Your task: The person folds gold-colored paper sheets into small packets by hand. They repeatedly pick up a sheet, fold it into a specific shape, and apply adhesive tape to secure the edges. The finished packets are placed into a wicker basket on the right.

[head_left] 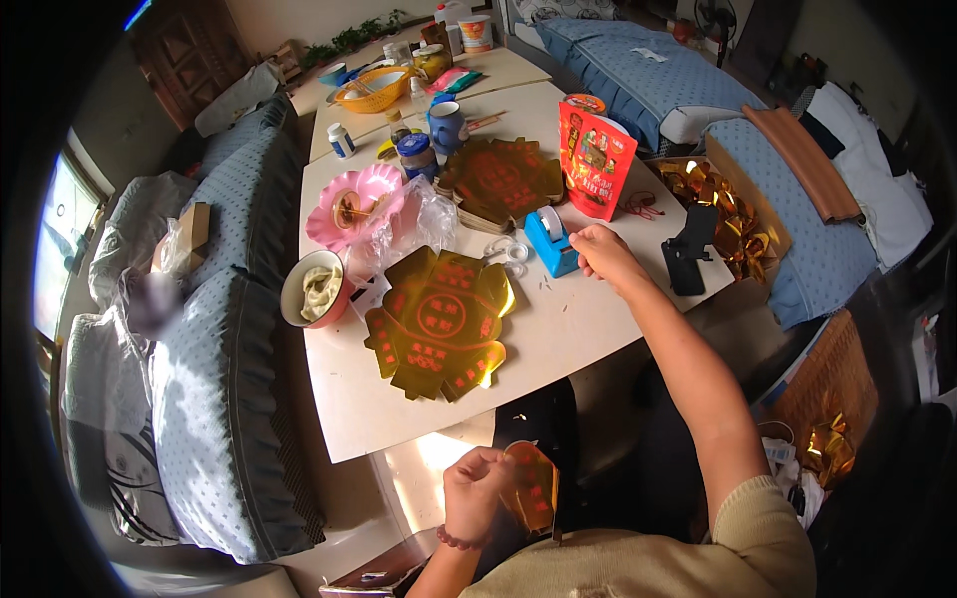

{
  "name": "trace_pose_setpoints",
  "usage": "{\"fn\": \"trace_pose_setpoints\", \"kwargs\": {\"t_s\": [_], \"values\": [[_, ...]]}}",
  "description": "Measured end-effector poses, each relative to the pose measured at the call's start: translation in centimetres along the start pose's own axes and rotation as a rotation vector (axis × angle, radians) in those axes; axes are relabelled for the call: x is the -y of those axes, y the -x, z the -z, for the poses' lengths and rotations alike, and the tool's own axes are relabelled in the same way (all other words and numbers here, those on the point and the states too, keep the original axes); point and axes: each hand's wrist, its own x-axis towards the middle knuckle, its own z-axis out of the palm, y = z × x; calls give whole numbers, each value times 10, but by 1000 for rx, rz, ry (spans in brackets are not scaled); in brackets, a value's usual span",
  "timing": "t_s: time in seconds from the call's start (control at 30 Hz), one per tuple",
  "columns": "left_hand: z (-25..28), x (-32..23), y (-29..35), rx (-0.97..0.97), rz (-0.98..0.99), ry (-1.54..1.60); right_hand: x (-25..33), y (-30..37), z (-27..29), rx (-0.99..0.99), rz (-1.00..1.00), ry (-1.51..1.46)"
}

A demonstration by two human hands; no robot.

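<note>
Low in front of my body, my left hand [471,498] pinches a partly folded gold card piece [533,488] with red print. My right hand [606,254] reaches over the table, thumb and fingers pressed together right beside a blue tape dispenser [551,249]. Whether a strip of tape is between those fingertips is too small to make out. Flat gold card cutouts [439,324] with red print lie near the table's front edge. Behind them rests a thick stack of similar cutouts [498,179]. White-handled scissors [514,255] lie left of the dispenser.
A red printed pouch [596,164] stands behind the dispenser. Right of my hand is a black phone stand [690,254], with a carton of gold folded pieces [720,204] beyond. A pink frilled dish [349,204], a bowl [317,289] and jars crowd the left side.
</note>
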Motion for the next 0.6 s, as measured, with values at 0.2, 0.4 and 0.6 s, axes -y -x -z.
{"fn": "trace_pose_setpoints", "kwargs": {"t_s": [0.2, 0.4, 0.6], "values": [[0, 3, -5, 14, -9, 25, 17, 5, 4, 112, -111, -67], [-3, 1, -5, 37, 23, 22, 12, -12, 6, 132, -163, -23], [4, 9, -4, -4, -31, -17, 13, -21, -3, 154, -181, 6]]}}
